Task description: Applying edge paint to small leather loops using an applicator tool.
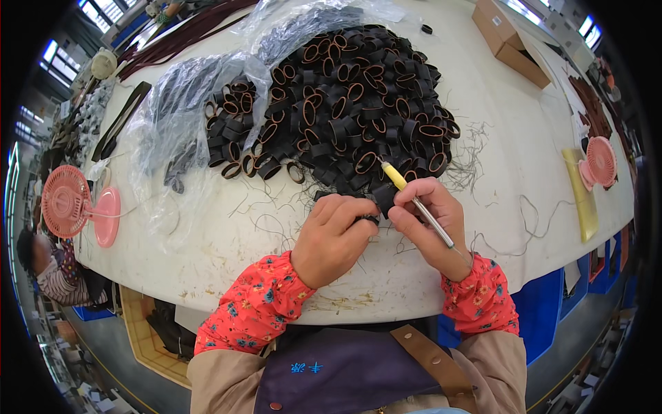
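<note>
A large heap of black loops with tan inner edges lies on the pale table. At the near edge of this heap my left hand is closed, its curled fingers around black loops that they partly cover. My right hand grips a slim pen-shaped tool with a yellow front part and a silver barrel. The tool slants with its yellow end toward the heap, and its exact kind cannot be made out. Between both hands shows a black loop, touched by my right fingertips.
Clear plastic sheeting covers the heap's left side. Loose dark threads lie around it. Pink fans stand at the left and right. A cardboard box sits at the far right, and blue bins stand below the table edge.
</note>
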`<state>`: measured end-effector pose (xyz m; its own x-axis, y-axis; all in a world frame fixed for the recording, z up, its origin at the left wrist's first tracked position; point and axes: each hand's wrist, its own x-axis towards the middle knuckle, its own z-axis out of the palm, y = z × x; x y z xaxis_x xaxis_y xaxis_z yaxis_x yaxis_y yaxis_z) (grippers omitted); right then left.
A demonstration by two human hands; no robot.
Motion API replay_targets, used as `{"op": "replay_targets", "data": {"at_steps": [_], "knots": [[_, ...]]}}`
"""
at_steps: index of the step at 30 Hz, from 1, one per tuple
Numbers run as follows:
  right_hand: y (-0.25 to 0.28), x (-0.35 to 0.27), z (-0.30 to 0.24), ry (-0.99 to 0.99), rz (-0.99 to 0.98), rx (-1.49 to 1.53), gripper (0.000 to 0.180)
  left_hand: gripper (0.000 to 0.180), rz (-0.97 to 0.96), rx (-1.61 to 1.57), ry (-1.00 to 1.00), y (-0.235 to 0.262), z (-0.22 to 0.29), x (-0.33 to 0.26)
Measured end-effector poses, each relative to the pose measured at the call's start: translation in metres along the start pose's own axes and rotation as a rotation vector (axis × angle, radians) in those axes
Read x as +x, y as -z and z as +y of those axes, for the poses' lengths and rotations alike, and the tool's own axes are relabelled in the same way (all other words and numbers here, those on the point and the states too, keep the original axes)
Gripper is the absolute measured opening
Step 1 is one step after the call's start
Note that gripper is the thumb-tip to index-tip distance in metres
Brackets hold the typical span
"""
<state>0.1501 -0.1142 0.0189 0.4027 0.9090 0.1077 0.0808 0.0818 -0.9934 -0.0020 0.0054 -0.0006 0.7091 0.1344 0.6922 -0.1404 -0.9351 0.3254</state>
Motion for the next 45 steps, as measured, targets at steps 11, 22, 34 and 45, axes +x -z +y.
{"op": "replay_targets", "data": {"at_steps": [11, 22, 34, 45], "knots": [[-0.004, -0.004, 0.011, 0.281, -0.054, -0.017, 0.015, 0.021, 0.076, -0.734, 0.583, 0.000, 0.002, -0.005], [-0.003, -0.005, 0.006, 0.231, -0.080, -0.088, 0.015, 0.008, -0.002, -0.856, 0.597, 0.008, -0.002, -0.001], [-0.004, -0.004, 0.009, 0.240, -0.048, -0.085, 0.014, 0.007, -0.084, -0.813, 0.645, 0.010, 0.002, -0.001], [-0.004, -0.005, 0.007, 0.287, -0.081, -0.110, 0.016, 0.009, -0.052, -1.031, 0.705, 0.006, -0.004, -0.008]]}}
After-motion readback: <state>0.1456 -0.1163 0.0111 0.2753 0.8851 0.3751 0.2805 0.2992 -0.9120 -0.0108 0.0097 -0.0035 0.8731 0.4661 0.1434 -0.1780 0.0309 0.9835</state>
